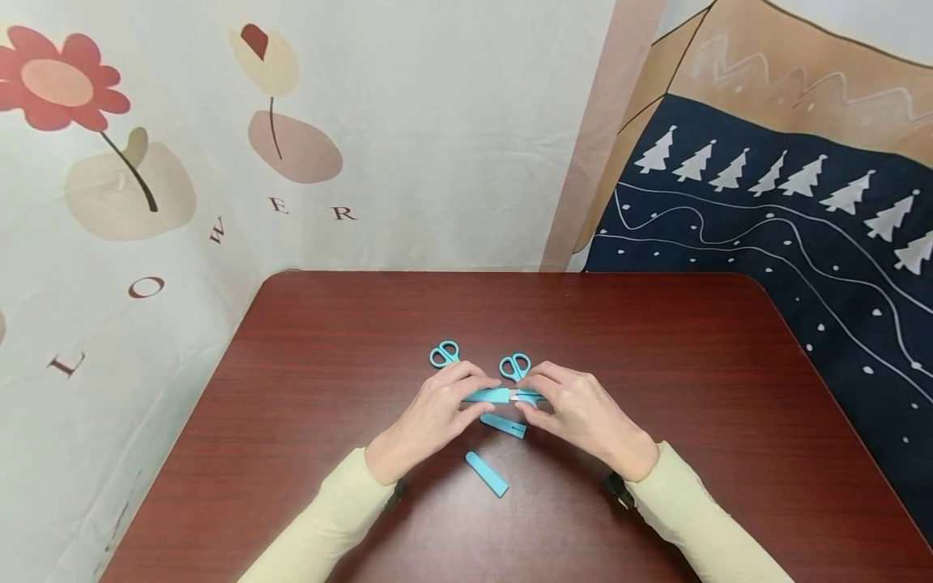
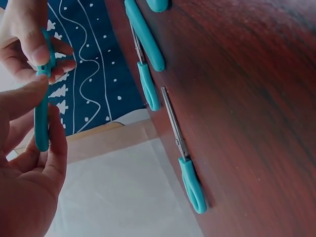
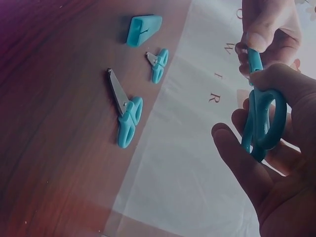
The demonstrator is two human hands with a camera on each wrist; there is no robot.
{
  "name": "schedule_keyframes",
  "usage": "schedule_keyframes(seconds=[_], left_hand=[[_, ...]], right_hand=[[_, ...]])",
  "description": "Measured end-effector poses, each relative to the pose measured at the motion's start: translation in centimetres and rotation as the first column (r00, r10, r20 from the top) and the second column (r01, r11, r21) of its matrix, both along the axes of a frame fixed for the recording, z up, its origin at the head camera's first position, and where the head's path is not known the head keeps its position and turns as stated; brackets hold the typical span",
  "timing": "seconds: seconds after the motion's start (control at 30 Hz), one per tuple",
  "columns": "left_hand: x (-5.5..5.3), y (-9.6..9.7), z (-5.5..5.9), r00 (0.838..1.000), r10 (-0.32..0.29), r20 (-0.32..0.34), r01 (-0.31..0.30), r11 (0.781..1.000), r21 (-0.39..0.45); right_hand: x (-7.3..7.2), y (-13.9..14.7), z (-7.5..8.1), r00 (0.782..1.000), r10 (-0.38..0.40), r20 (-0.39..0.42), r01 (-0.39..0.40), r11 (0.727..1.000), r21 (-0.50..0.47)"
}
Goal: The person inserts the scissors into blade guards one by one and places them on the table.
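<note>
My left hand point(image 1: 433, 413) pinches a light-blue scissors sheath point(image 1: 490, 395) between thumb and fingers. Facing it, my right hand point(image 1: 586, 413) holds a pair of scissors by its light-blue handles point(image 3: 271, 121). A short bit of metal blade point(image 1: 513, 395) shows between the handles and the sheath's mouth; how far the blades reach inside is hidden. Beyond the hands lie two more scissors, the left pair point(image 1: 445, 354) and the right pair point(image 1: 515, 367), both uncovered. Two loose sheaths, one just below the hands point(image 1: 504, 427) and one nearer me point(image 1: 487, 474), lie on the table.
The dark red wooden table point(image 1: 328, 324) has rounded far corners. Behind it hangs a pale cloth point(image 1: 452, 162) with printed flowers and letters. A dark blue cloth point(image 1: 729, 219) with white trees hangs at the right.
</note>
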State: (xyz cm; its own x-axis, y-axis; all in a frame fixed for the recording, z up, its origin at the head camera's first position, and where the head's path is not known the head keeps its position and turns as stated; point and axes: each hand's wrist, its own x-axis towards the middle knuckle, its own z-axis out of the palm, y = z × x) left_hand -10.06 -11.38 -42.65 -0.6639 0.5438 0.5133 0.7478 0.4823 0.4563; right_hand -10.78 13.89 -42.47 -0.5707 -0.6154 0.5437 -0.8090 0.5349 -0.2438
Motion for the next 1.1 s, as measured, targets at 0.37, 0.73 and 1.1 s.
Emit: schedule_keyframes(seconds=[0.37, 0.73, 1.1], left_hand=[[0.2, -0.5, -0.4, 0.999, 0.02, -0.032, -0.018, 0.999, 0.047], [-0.1, -0.4, -1.0, 0.995, 0.0, -0.105, 0.009, 0.996, 0.089], [-0.2, -0.1, -1.1, 0.995, 0.005, -0.104, 0.004, 0.997, 0.082]], right_hand=[[0.3, 0.2, 0.3, 0.996, -0.023, 0.084, 0.023, 1.0, -0.005], [0.4, -0.3, 0.0, 1.0, -0.006, 0.017, 0.007, 1.0, -0.007], [0.6, -0.4, 0.1, 1.0, -0.019, 0.006, 0.018, 1.0, 0.009]])
